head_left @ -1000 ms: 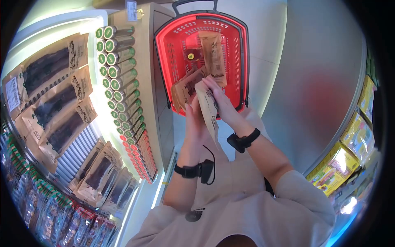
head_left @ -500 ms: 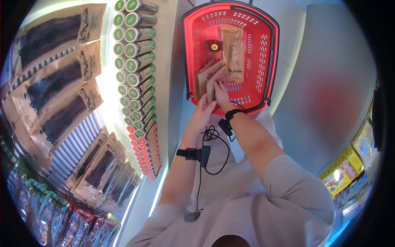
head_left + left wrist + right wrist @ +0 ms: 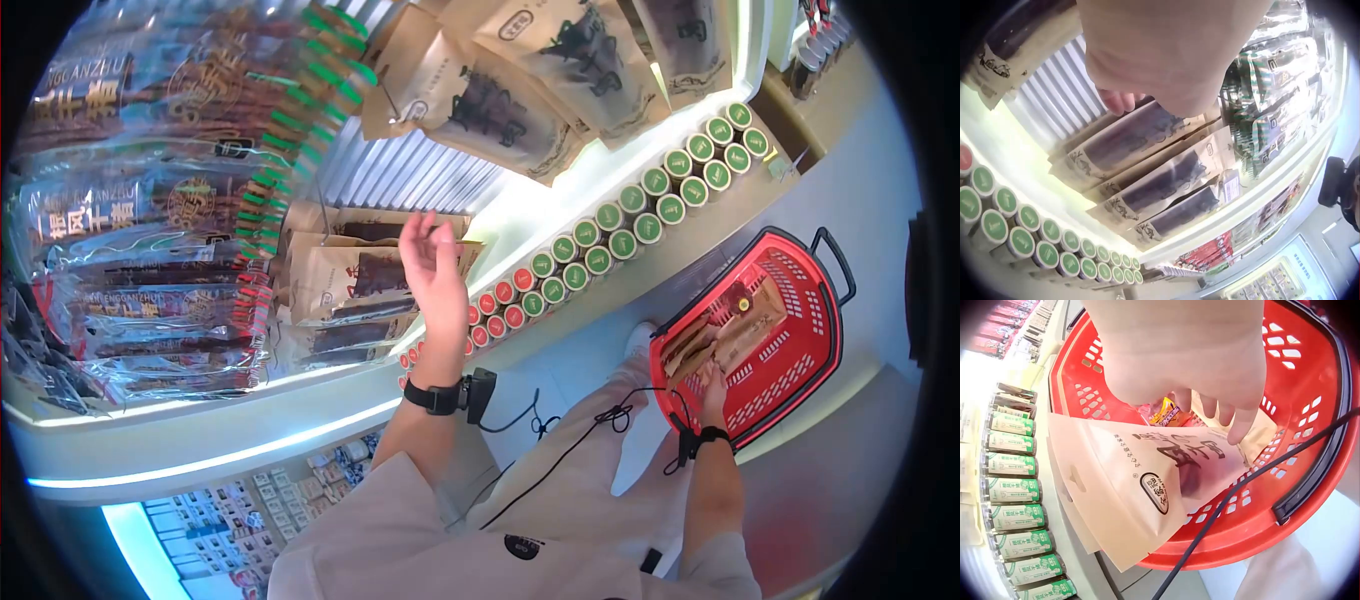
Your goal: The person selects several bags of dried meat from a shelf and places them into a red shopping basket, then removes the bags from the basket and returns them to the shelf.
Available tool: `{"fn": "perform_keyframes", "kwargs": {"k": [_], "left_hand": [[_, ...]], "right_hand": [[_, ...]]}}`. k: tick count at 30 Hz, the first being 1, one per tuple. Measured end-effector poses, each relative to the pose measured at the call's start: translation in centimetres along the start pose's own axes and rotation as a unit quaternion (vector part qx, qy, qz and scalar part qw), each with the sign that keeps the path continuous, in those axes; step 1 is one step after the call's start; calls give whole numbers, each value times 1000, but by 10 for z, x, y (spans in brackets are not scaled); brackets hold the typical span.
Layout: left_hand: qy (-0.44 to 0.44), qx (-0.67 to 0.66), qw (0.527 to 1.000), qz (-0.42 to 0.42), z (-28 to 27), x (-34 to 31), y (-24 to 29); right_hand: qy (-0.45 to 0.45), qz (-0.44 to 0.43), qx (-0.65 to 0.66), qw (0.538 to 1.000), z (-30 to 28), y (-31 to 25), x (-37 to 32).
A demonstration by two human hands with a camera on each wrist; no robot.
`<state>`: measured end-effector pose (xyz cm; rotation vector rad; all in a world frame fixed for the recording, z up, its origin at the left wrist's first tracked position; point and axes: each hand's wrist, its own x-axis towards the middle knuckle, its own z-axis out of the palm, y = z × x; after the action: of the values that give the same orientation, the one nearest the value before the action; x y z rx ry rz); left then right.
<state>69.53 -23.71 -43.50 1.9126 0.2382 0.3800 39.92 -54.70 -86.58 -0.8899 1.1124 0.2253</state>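
Note:
My left hand is raised in front of the shelf, its fingers loosely bent and holding nothing. In the left wrist view its fingertips show just above a row of brown paper pouches with dark windows; the rest of the fingers are hidden behind the wrist. Down at the red basket, my right hand holds the edge of a printed paper pouch. The fingers bend over that edge in the right wrist view, and the thumb is hidden. Another brown paper packet lies inside.
Two rows of lidded cans line the shelf front, with green and red tops. Larger paper pouches lie above them, and clear plastic packs fill the left. A black cable hangs between my wrists. A grey panel stands beside the basket.
Both hands were on a pouch at the basket; my left hand has let go and moved to the shelf. My right hand has stayed at the basket. The view has turned toward the shelf.

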Motion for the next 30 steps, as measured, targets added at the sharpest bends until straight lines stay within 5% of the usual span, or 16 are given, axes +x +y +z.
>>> {"fn": "perform_keyframes", "kwargs": {"k": [5,10,13,14,15,17,18,23,30], "left_hand": [[28,67,989,132,22,55,-8],[5,50,989,142,37,93,-12],[-17,149,977,152,38,117,-31],[-42,176,981,72,43,108,-9],[-38,141,986,80,43,116,-15],[9,80,991,105,43,127,-26],[5,45,992,121,45,124,-23],[60,29,982,179,58,76,12],[121,89,972,183,39,36,41]], "right_hand": [[84,2,-37,996,14,-16,-29],[90,-53,-178,978,19,-16,-55],[28,-51,-8,998,16,12,-53],[70,35,-25,997,16,12,-63],[99,74,-145,982,39,-29,-98],[104,-97,-339,930,13,27,-76],[111,-58,-331,935,32,-8,-108],[102,-27,-327,939,15,30,-102],[99,-22,-305,947,8,6,-127]]}}
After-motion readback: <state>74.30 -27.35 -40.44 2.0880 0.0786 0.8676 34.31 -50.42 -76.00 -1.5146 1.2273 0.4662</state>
